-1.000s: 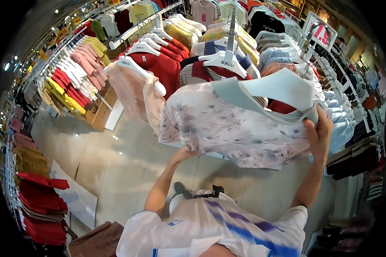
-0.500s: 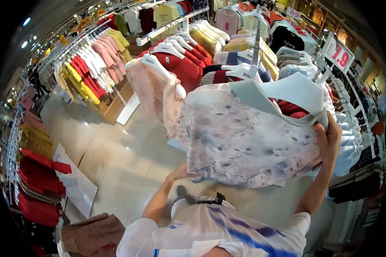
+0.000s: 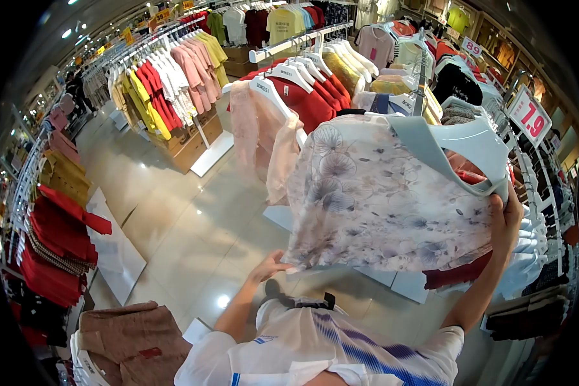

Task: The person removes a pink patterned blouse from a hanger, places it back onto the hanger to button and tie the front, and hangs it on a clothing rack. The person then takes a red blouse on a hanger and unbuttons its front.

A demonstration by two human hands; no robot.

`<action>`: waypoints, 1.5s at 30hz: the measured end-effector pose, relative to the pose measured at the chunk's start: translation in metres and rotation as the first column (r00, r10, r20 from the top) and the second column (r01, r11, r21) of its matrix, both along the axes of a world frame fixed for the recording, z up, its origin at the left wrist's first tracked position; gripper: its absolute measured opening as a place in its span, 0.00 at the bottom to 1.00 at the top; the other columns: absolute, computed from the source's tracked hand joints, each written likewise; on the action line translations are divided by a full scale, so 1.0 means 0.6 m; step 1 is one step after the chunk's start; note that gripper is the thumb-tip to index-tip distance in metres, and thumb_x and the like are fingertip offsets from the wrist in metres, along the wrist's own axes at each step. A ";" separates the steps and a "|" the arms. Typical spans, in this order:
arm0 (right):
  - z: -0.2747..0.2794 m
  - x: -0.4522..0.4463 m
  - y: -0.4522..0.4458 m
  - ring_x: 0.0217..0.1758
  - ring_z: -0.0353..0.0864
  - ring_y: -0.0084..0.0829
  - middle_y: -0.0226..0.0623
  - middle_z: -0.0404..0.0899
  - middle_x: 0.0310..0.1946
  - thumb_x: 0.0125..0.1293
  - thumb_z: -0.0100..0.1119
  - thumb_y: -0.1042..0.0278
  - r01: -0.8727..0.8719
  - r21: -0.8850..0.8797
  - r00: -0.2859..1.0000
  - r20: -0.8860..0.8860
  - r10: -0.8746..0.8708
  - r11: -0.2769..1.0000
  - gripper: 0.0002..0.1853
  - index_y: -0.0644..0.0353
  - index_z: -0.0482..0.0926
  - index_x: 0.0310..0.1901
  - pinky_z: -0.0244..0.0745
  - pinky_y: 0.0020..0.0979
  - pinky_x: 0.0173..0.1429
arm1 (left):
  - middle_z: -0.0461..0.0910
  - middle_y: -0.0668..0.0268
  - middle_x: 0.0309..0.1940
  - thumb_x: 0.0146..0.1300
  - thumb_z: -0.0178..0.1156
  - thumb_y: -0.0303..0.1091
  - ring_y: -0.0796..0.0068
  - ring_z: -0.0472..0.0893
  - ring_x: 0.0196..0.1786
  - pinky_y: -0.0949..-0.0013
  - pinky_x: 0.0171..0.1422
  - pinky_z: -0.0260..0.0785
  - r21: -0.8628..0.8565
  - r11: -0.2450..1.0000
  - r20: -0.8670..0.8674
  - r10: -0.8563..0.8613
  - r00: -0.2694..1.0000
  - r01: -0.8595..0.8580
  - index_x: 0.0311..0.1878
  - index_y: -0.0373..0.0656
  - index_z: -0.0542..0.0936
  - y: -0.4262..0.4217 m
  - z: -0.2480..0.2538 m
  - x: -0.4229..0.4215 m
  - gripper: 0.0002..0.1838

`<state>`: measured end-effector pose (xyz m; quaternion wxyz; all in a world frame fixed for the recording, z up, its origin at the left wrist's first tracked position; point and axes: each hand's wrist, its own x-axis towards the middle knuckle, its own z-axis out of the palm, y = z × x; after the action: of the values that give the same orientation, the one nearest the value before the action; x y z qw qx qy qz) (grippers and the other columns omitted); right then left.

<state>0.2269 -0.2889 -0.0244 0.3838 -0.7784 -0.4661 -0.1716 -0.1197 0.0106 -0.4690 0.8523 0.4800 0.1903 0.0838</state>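
A pale floral blouse (image 3: 379, 186) with a grey-green collar hangs spread out before me on a white hanger (image 3: 473, 145). My right hand (image 3: 508, 219) is closed on the blouse's shoulder at the right end of the hanger. Down at the lower left corner, my left hand (image 3: 269, 266) pinches the hem between thumb and fingers. Left of the blouse hangs a sheer pink garment (image 3: 251, 135), and red tops (image 3: 300, 100) hang behind that. Part of a dark red garment (image 3: 460, 273) shows beneath the blouse near my right forearm.
A white rack rail (image 3: 302, 42) carries several garments ahead. Another rack with yellow, red and white tops (image 3: 154, 93) stands at the left. Folded red clothes (image 3: 55, 248) hang along the left edge. A brown garment (image 3: 132, 338) lies at lower left. A price sign (image 3: 529, 116) stands at right.
The view has shifted, so the racks sit farther right. The blouse's hem is pulled out flatter and higher, and my left hand on its corner now shows more fully.
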 end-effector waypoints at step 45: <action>-0.024 0.002 0.105 0.37 0.69 0.25 0.35 0.76 0.34 0.71 0.58 0.59 -0.176 0.028 0.954 0.250 0.164 0.984 0.19 0.70 0.75 0.51 0.67 0.26 0.46 | 0.71 0.73 0.26 0.73 0.56 0.41 0.83 0.68 0.29 0.76 0.33 0.64 0.418 0.839 -0.306 0.492 0.815 -0.350 0.40 0.41 0.76 -0.049 -0.033 -0.060 0.12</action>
<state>0.2283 -0.2259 -0.0390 0.3554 -0.6982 -0.5711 -0.2450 -0.1558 -0.0187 -0.4888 0.6569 0.5722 0.4462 0.2047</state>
